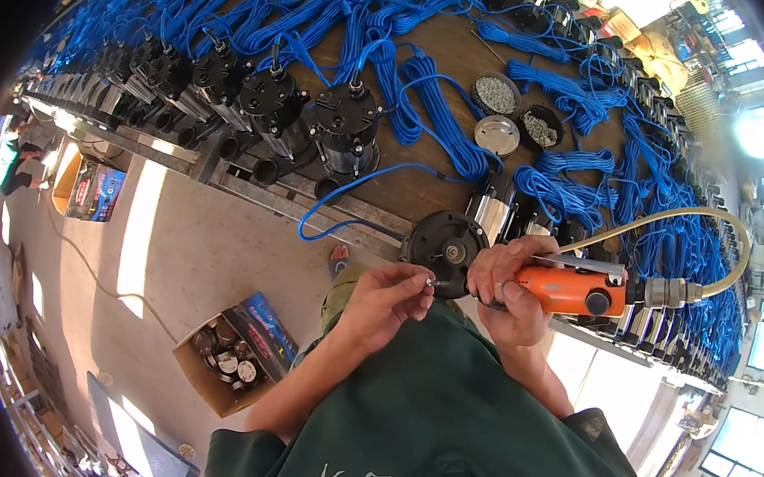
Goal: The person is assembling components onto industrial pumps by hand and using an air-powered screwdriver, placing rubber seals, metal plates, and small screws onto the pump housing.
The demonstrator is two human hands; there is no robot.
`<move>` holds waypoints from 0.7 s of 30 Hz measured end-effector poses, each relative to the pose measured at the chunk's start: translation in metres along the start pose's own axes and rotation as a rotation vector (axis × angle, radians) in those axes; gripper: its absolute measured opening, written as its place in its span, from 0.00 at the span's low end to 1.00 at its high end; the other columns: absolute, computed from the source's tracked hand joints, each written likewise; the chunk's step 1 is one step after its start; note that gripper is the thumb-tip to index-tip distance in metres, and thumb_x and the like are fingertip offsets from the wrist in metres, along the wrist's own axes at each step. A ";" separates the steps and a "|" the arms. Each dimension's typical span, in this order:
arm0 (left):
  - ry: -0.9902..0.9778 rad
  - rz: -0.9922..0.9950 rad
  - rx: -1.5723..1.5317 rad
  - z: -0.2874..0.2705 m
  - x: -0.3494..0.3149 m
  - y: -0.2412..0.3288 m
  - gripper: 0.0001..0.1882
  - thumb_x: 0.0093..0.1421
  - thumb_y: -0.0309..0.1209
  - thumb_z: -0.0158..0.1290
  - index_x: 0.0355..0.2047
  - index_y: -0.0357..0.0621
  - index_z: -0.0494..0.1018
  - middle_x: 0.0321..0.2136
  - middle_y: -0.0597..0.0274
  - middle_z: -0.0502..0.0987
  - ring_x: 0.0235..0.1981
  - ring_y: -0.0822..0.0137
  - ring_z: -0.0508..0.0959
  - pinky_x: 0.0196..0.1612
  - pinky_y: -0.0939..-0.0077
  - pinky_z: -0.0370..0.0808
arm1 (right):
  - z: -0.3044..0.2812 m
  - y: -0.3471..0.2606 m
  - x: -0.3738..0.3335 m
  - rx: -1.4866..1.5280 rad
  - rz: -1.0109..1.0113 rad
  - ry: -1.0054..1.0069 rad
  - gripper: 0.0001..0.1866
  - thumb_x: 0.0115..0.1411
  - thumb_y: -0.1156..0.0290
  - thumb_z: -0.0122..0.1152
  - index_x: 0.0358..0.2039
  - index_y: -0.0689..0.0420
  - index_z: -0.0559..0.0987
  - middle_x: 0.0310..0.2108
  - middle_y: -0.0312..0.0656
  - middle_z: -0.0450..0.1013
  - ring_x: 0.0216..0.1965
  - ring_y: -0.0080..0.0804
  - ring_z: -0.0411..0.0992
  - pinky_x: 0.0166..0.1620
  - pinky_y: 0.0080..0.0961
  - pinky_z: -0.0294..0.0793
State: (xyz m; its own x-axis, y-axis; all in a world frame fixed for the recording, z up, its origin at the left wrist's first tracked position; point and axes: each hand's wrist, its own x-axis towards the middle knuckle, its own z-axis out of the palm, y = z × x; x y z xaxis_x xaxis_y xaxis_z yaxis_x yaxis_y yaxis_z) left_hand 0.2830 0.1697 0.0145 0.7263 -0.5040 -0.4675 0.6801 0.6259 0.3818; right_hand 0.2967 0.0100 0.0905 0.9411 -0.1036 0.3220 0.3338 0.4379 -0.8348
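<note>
My right hand [510,291] is wrapped round an orange air screwdriver [568,291] with a metal lever on its side and a yellowish hose [735,235] at its back end. The driver's tip points left. There, my left hand [385,304] pinches a small screw [432,283] between thumb and fingers, at the end of the bit. Just beyond both hands a pump [441,235] lies on its side, its round black end and central shaft facing me. A blue cable [336,189] loops from it to the left.
Upright black and silver pumps [341,130] line the bench [344,53] at the left, amid coiled blue cables [443,117]. Tins of screws [495,94] and a round metal lid [496,135] sit beyond the pump. Below left, a carton [205,387] of metal parts stands on the floor.
</note>
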 end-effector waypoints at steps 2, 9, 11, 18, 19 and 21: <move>0.009 0.001 0.016 0.001 0.000 -0.001 0.10 0.61 0.28 0.55 0.39 0.33 0.74 0.28 0.60 0.76 0.27 0.69 0.76 0.26 0.78 0.70 | 0.000 0.001 0.000 0.003 0.003 0.004 0.18 0.52 0.70 0.57 0.41 0.60 0.65 0.18 0.34 0.61 0.18 0.24 0.63 0.26 0.24 0.67; -0.066 -0.106 0.047 -0.004 0.000 0.001 0.10 0.61 0.30 0.55 0.38 0.34 0.74 0.25 0.62 0.75 0.23 0.72 0.73 0.22 0.81 0.66 | -0.004 -0.003 -0.001 0.060 0.055 -0.051 0.17 0.52 0.71 0.56 0.41 0.60 0.65 0.18 0.34 0.61 0.18 0.24 0.63 0.26 0.24 0.67; -0.085 -0.135 0.077 -0.006 0.000 0.001 0.11 0.61 0.30 0.56 0.38 0.34 0.74 0.25 0.63 0.74 0.22 0.73 0.72 0.21 0.83 0.64 | -0.008 -0.004 -0.001 0.106 0.071 -0.078 0.17 0.47 0.78 0.52 0.40 0.62 0.64 0.19 0.37 0.62 0.18 0.26 0.64 0.26 0.26 0.69; -0.071 0.263 0.632 -0.008 0.007 0.000 0.10 0.62 0.26 0.52 0.42 0.35 0.76 0.21 0.68 0.72 0.21 0.81 0.67 0.23 0.87 0.61 | -0.014 0.017 -0.008 0.012 0.042 -0.047 0.16 0.48 0.85 0.48 0.39 0.63 0.64 0.22 0.40 0.65 0.21 0.27 0.66 0.27 0.25 0.71; -0.065 0.349 0.741 -0.013 0.011 -0.003 0.10 0.62 0.24 0.51 0.43 0.34 0.76 0.21 0.68 0.73 0.21 0.81 0.67 0.22 0.88 0.60 | -0.016 0.021 -0.009 -0.017 0.041 -0.067 0.16 0.49 0.85 0.49 0.40 0.64 0.64 0.22 0.40 0.66 0.21 0.27 0.66 0.28 0.25 0.71; -0.053 0.489 0.872 -0.016 0.013 -0.005 0.11 0.63 0.23 0.50 0.43 0.34 0.75 0.21 0.68 0.72 0.21 0.81 0.67 0.22 0.88 0.59 | -0.021 0.029 -0.009 -0.077 0.043 -0.112 0.16 0.49 0.85 0.50 0.41 0.64 0.65 0.24 0.40 0.67 0.23 0.26 0.68 0.29 0.23 0.71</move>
State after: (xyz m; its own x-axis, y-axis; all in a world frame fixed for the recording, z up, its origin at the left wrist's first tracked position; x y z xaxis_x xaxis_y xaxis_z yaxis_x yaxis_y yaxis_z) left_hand 0.2874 0.1697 -0.0055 0.9351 -0.3465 -0.0746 0.1256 0.1271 0.9839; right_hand 0.2987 0.0051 0.0538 0.9440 0.0159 0.3296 0.3008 0.3691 -0.8794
